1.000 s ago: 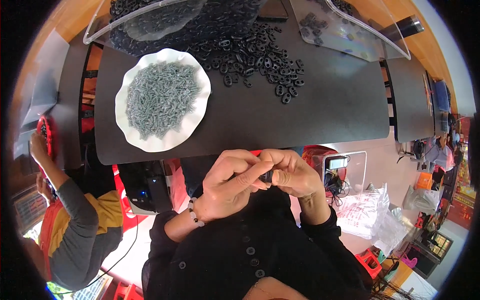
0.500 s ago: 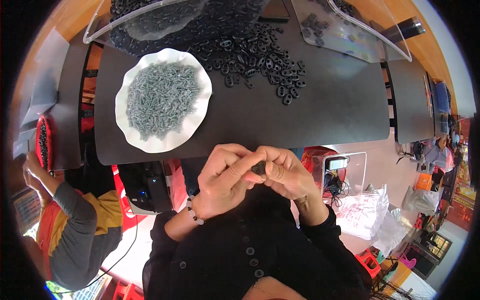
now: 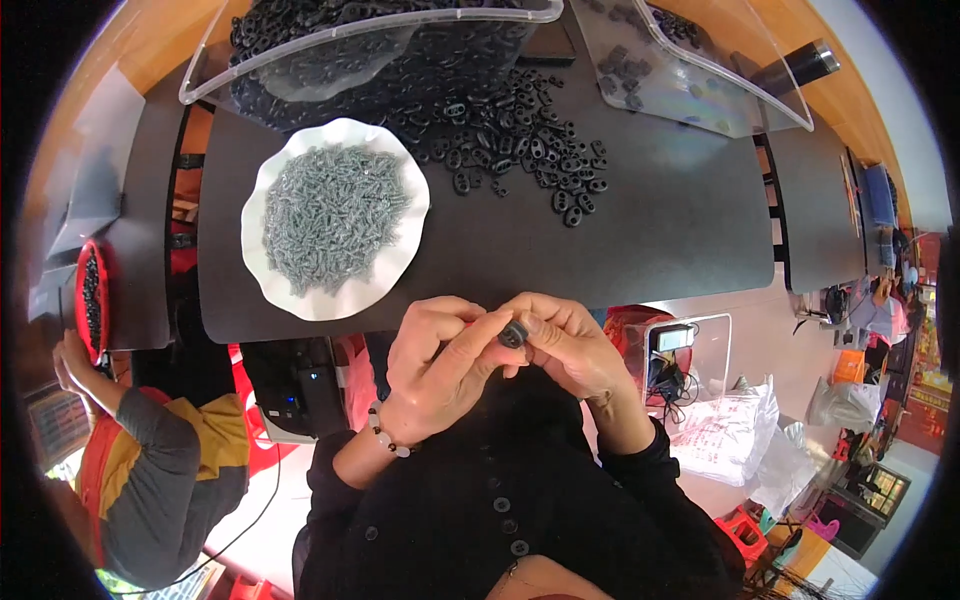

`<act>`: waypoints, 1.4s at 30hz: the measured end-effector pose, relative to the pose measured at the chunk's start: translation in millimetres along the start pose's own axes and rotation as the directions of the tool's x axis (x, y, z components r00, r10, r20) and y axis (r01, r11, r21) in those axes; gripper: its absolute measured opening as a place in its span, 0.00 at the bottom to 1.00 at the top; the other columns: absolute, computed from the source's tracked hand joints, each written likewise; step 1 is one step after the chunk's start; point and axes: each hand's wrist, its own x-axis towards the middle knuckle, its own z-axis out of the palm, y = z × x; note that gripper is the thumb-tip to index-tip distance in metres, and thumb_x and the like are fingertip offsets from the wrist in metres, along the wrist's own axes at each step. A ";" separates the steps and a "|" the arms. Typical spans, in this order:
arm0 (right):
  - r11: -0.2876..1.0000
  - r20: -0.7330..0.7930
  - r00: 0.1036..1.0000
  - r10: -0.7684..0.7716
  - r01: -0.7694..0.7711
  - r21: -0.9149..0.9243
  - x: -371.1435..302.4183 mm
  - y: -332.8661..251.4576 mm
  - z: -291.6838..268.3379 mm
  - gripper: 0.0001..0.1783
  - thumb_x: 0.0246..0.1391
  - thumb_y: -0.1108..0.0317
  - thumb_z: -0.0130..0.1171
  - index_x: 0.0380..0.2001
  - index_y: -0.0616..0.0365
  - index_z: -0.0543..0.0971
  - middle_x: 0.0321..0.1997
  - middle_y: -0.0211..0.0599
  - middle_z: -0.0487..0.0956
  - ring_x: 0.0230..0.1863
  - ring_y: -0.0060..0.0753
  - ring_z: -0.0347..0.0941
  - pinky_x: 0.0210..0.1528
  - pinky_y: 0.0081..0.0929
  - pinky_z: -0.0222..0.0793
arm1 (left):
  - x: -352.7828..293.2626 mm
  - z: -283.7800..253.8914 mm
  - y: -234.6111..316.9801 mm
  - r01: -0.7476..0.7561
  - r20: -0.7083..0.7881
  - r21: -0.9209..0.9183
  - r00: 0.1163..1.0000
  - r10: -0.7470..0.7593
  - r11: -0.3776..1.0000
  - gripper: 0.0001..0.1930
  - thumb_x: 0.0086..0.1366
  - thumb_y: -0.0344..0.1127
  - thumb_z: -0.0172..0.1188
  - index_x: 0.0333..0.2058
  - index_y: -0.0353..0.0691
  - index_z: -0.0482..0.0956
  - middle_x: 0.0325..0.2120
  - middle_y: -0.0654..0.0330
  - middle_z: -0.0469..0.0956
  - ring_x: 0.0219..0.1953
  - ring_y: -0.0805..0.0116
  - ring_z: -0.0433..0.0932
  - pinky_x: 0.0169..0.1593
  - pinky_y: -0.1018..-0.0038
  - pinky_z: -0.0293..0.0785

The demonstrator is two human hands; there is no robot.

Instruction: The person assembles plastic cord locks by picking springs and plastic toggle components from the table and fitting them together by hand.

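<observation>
Left hand and right hand pinch one black piece between thumbs and fingers, near the front edge of the table. Good control likely calls for braced fingertips, light pressure and an unobstructed face.

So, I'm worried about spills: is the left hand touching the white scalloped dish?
Apart. The head view shows a strip of dark tabletop between the left hand and the white scalloped dish.
</observation>
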 end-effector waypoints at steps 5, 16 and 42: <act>1.000 -0.032 0.999 -0.012 0.011 -0.021 -1.0 -1.3 -1.5 0.17 0.62 0.55 0.48 0.39 0.60 0.75 0.29 0.27 0.75 0.28 0.14 0.70 0.29 0.16 0.71 | 1.6 0.8 0.2 0.003 -0.012 0.048 1.000 -0.003 0.999 0.21 0.39 0.31 0.73 0.37 0.40 0.82 0.23 0.66 0.67 0.29 0.67 0.73 0.28 0.77 0.68; 0.999 -0.049 0.998 -0.030 0.029 -0.026 -1.4 4.0 -6.8 0.17 0.62 0.56 0.48 0.39 0.60 0.74 0.26 0.26 0.73 0.26 0.14 0.69 0.26 0.13 0.70 | 18.1 -9.6 18.0 -0.003 0.143 0.224 0.989 -0.030 0.975 0.20 0.39 0.30 0.72 0.35 0.41 0.82 0.24 0.64 0.69 0.30 0.64 0.72 0.31 0.73 0.68; 0.952 -0.209 0.966 -0.152 0.087 -0.292 -19.8 -13.9 -10.0 0.13 0.60 0.59 0.53 0.33 0.59 0.74 0.24 0.24 0.74 0.22 0.13 0.70 0.24 0.12 0.67 | 18.3 11.5 9.3 0.114 0.271 0.019 0.956 -0.115 0.993 0.15 0.46 0.29 0.69 0.36 0.39 0.80 0.24 0.62 0.71 0.24 0.67 0.72 0.25 0.75 0.69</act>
